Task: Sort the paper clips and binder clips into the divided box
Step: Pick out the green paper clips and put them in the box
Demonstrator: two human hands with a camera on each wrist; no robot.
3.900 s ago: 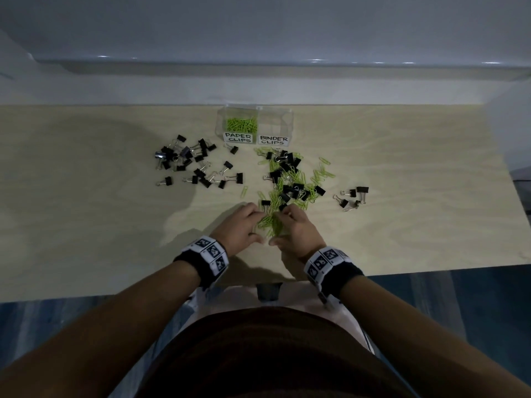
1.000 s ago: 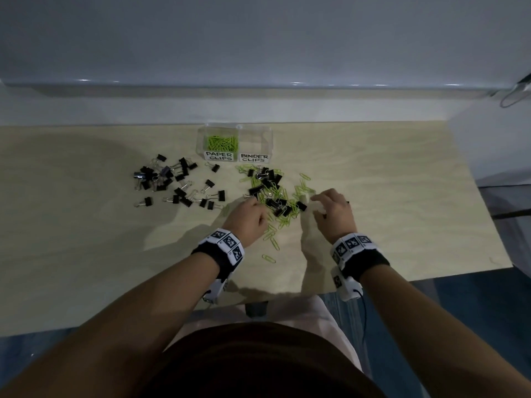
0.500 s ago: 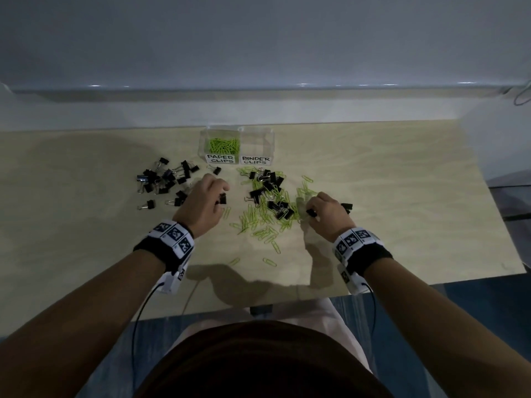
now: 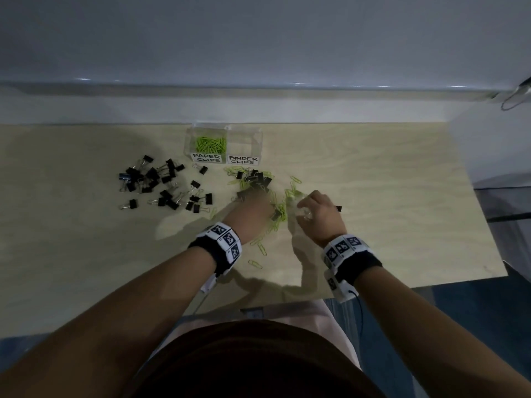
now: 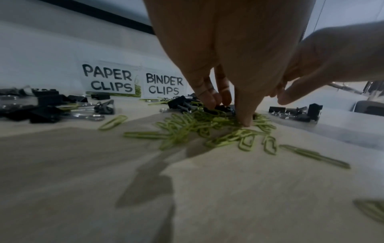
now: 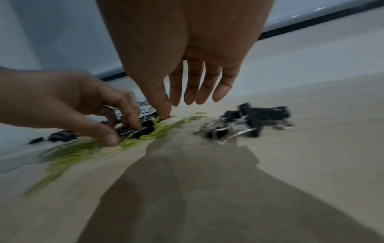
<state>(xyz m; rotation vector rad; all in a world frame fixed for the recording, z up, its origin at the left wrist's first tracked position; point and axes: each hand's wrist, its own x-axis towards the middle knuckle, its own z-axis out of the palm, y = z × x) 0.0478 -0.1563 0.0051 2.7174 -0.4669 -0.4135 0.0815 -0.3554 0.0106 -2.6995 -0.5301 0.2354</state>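
My left hand (image 4: 253, 216) pinches a small black binder clip (image 5: 223, 109) in the green paper clips (image 5: 199, 126); right hand (image 4: 319, 214) hovers relaxed beside; clear plastic divided box (image 4: 258, 139) straight ahead.

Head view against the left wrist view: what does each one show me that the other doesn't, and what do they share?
Only the head view looks down into the divided box: green paper clips fill the left compartment, and the right one looks empty. It also shows the whole black binder clip pile at left.

Only the left wrist view shows the left hand fingertips down among binder clips in the mixed pile; whether they pinch one is unclear.

Both show the PAPER CLIPS and BINDER CLIPS labels and the right hand.
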